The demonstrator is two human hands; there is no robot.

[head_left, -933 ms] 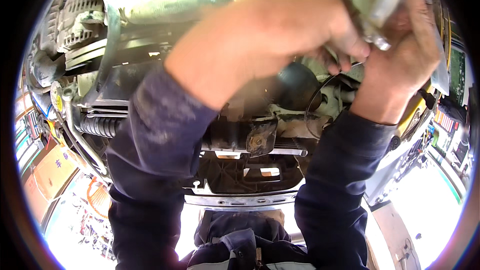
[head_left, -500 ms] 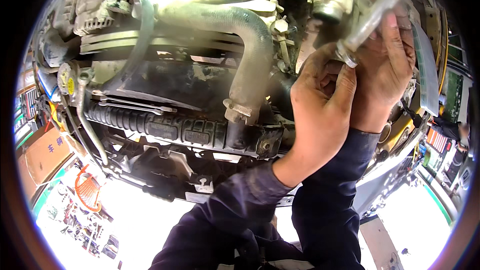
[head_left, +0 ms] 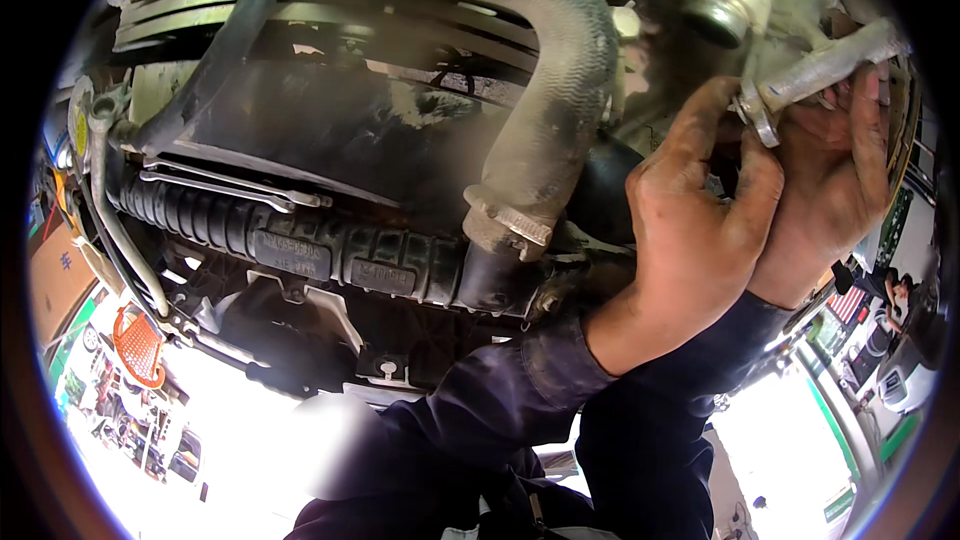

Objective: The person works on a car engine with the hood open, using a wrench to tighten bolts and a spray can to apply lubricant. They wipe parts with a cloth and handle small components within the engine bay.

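Both hands are at a pale, dirty metal pipe at the upper right of the engine bay. My left hand pinches the small metal end fitting of this pipe between thumb and fingers. Behind it, my right hand is raised, with its fingers curled up around the pipe's far side; the palm is partly covered by my left hand. The pipe slants up to the right. Just beyond my left fingertips sits a round metal housing.
A thick ribbed hose with a metal clamp bends down to the black radiator tank. Slim wrenches lie along the tank's top. An orange basket and a cardboard box stand at the left; another person is far right.
The pipe has tipped from steep to a flatter slant, its upper end going right. My view has shifted, so the engine parts appear larger. My left hand keeps its pinch on the fitting.
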